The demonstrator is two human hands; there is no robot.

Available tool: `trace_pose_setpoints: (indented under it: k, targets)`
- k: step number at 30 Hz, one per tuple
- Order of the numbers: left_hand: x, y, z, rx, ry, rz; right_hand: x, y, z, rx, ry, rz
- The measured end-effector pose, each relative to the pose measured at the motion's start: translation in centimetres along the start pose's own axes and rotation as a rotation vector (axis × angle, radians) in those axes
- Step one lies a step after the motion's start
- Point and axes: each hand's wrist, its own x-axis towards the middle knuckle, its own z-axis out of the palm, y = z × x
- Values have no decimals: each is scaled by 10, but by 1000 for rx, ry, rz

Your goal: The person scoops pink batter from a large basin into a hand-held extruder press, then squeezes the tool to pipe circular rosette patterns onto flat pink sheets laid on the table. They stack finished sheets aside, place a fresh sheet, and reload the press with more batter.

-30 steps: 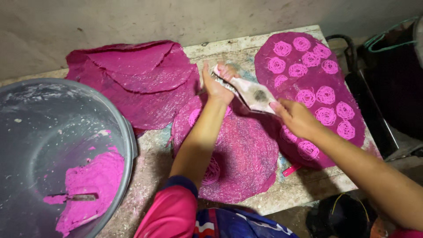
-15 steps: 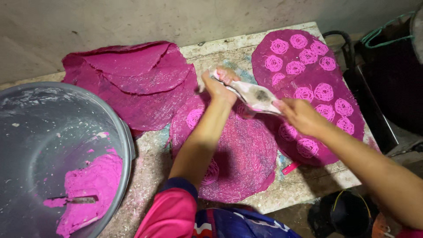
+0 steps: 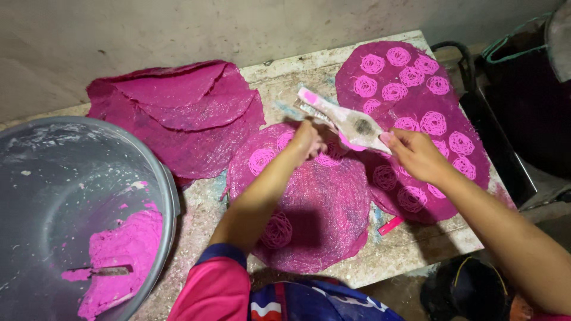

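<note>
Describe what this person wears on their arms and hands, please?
Both hands are bare: left hand, right hand, no gloves, rings or watch visible. The left arm shows a pink short sleeve with a dark blue cuff; the right forearm is uncovered as far as visible.

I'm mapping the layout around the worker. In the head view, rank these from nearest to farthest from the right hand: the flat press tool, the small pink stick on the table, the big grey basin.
Measured from the right hand:
1. Flat press tool: held in that hand, up and to its left.
2. Small pink stick: below the hand, near the table's front edge.
3. Big grey basin: far left, holding pink dough.
</note>
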Motion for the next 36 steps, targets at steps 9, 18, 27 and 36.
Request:
trace_pose_setpoints:
  k: [9,18,27,36]
  targets:
    - [18,-33,6,491,55,405,14,45,30,140,246,-47]
    - [-116,16,16,1415,211,834,-60,-11,26,321,188,-237]
    - [-353,12,25,753,-888,877,-170,-231,13,-274,165,-1321]
    - [-527,-37,-128,716,-824,583,-217,-345,138,0,-804,-1227]
